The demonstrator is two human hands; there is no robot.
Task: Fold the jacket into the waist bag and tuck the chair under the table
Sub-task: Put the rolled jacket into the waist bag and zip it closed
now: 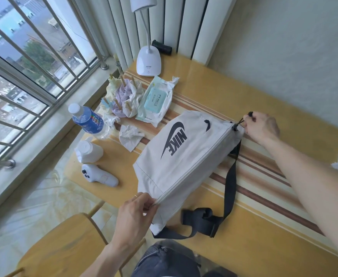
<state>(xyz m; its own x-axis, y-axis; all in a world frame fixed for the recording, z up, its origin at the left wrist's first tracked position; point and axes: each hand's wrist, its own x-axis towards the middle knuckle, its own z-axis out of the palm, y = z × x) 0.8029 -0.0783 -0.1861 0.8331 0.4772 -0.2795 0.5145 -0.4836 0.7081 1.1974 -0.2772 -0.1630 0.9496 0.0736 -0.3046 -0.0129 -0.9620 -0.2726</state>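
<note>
- Centre of the frame: the grey Nike waist bag (181, 156) lies bulging on the striped wooden table (264, 246), its zipper line looking shut; no jacket shows, so it is probably inside.
- Right hand (262, 125), upper right, pinches the zipper pull cord (244, 119).
- Left hand (136, 211), lower centre, pinches the bag's near corner.
- Keep that corner taut so the slider seats fully.
- Wooden chair (64, 242), lower left, is not yet tucked.

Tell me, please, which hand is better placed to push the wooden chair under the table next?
Probably the left hand: it pinches the near end of the white fabric waist bag, just above the wooden chair. The right hand is stretched to the far end, holding the black zipper pull.
</note>
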